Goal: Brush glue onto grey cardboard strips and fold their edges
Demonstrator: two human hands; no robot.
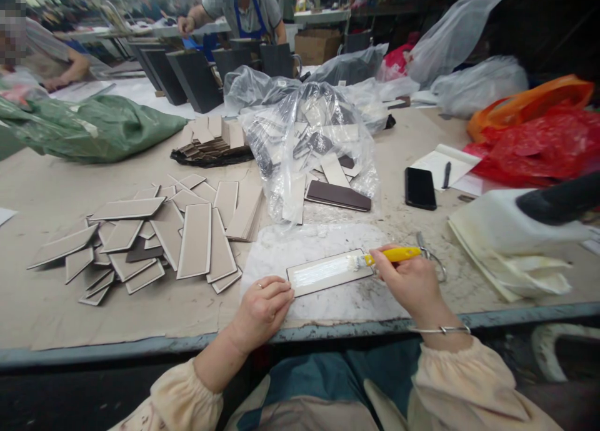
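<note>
A flat rectangular panel with a dark edge lies on a white sheet near the front of the table. Wet white glue or paint streaks its upper face. At its left end, my left hand has its fingers curled together, gripping the panel's corner. My right hand is closed round the yellow handle of a brush. The brush's bristles touch the panel near its right end and carry white paste. Beside my right hand, the metal loops of what look like scissors show in part.
Many similar panels lie piled at left. A clear plastic bag of pieces sits behind the sheet. To the right are a phone, a notepad, a white jug and red bag. Co-workers are across the table.
</note>
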